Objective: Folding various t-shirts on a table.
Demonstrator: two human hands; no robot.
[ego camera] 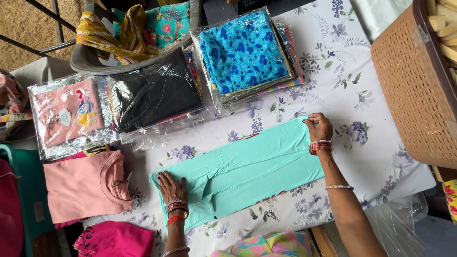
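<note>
Smoothing a folded mint-green cotton garment [247, 166], the left hand [172, 189] presses flat, fingers spread; the right hand [318, 126] pinches its far corner, seemingly mid-fold.

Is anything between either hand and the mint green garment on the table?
Nothing visible: the left hand lies flat on the mint green garment, and the right hand pinches its far corner.

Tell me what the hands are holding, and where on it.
The right hand pinches the mint green garment at its far corner; the left hand presses flat on it.
</note>
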